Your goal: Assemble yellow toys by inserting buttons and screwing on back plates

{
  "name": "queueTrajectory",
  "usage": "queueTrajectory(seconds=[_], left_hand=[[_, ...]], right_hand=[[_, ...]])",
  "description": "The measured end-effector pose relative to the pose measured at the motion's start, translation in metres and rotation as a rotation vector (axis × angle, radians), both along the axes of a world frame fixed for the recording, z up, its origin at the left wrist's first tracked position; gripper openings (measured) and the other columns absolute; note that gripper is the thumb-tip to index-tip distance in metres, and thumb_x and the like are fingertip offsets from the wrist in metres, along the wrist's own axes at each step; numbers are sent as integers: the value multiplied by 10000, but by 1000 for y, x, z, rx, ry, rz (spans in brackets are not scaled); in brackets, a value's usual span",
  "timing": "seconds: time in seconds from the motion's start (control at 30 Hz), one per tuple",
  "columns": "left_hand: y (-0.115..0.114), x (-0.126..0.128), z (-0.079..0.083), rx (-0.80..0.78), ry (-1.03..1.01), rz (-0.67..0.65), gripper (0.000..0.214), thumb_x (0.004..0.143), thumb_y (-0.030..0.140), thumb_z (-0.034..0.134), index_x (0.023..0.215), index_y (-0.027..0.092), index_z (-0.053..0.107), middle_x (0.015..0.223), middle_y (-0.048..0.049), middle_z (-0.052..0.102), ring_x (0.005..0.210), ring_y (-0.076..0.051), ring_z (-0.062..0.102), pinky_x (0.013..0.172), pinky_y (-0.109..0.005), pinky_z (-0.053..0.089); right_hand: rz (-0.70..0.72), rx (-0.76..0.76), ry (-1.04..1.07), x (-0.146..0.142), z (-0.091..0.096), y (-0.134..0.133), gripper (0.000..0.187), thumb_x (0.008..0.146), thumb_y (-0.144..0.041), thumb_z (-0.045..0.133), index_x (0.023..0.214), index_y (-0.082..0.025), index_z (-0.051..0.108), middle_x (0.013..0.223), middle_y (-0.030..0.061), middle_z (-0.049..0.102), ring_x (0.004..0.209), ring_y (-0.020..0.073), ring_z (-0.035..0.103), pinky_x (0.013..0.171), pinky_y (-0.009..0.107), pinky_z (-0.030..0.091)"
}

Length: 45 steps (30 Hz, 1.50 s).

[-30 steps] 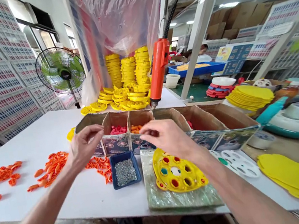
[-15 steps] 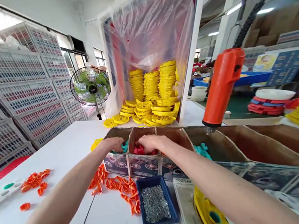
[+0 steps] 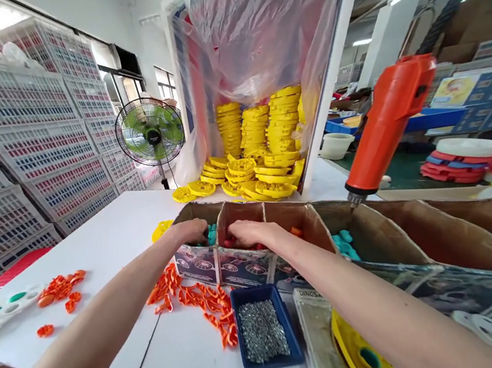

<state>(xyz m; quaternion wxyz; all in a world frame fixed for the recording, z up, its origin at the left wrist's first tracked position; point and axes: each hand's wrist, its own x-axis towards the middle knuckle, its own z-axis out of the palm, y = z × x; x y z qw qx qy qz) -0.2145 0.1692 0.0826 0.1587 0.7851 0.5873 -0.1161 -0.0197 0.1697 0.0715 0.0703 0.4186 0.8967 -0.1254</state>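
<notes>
While both arms stretch forward, the left hand [image 3: 192, 231] sits in the leftmost compartment of the cardboard box [image 3: 242, 270] among teal pieces [image 3: 211, 234], the right hand [image 3: 248, 233] in the next, over red pieces [image 3: 229, 243]. Whether either grips anything, I cannot tell. A blue tray [image 3: 273, 364] lies just before the box.

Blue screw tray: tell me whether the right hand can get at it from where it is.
Probably yes. The right hand is in the red-parts compartment of the cardboard box; the blue screw tray lies open on the table just in front of that box, nothing covering it.
</notes>
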Motion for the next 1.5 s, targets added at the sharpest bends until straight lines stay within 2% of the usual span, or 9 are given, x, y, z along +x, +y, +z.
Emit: queueTrajectory(seconds=[0.13,0.27,0.47,0.6,0.77,0.97,1.1,1.37,1.5], left_hand=[[-13,-9,17,128,-199,38,257,974,350,651,1137,151,663,1097,-67,704,904,-195,698,791,-384,606],[-37,-12,31,295,-488,84,264,946,410,649,1025,158,654,772,3,684,642,-155,663,597,-280,554],[-98,14,37,411,-904,105,349,881,533,641,935,189,615,638,34,636,558,-137,602,502,-225,477],[-150,52,33,314,-1067,68,405,913,566,606,1061,189,605,762,-10,721,520,-113,582,490,-227,483],[-195,103,19,3,-1269,74,439,864,551,700,1072,170,635,824,-35,736,551,-104,575,481,-209,469],[-212,133,-2,-109,-1334,78,470,826,573,746,1047,172,644,790,-21,710,513,-85,518,452,-206,412],[-225,139,-7,-141,-1349,122,480,807,569,772,1060,183,641,792,-11,714,503,-78,506,463,-212,414],[-254,147,-14,-352,-1408,179,465,769,449,855,1091,172,663,950,-82,777,823,-217,736,737,-324,581],[-257,152,-24,-369,-1432,163,454,785,469,839,1072,176,646,944,-72,770,729,-190,741,673,-304,588]], right_hand=[[-13,135,216,14,14,-14,289,993,-377,621,1196,-173,647,1192,77,682,1041,219,679,911,435,567],[-52,263,473,35,29,-45,241,1010,-377,565,1171,-214,639,990,47,740,958,238,696,848,375,517],[-128,322,778,78,40,-112,265,952,-380,654,1181,-252,617,1095,25,775,932,201,724,794,283,509],[-181,387,789,113,47,-161,209,881,-327,751,1020,-237,623,887,-4,771,800,196,717,720,280,499],[-166,547,655,151,54,-208,80,886,-263,743,882,-210,682,881,35,708,824,197,668,771,307,498],[-237,525,580,184,46,-232,88,863,-129,698,905,-205,687,924,36,664,838,190,657,779,314,522],[-277,432,598,209,36,-244,51,913,-172,678,932,-209,707,976,42,653,905,200,657,823,328,524],[-400,173,586,266,6,-268,81,950,-278,655,990,-230,707,1013,23,681,876,186,666,768,304,499],[-379,148,526,267,-5,-270,84,913,-263,713,992,-235,720,1052,31,712,977,215,672,849,332,491]])
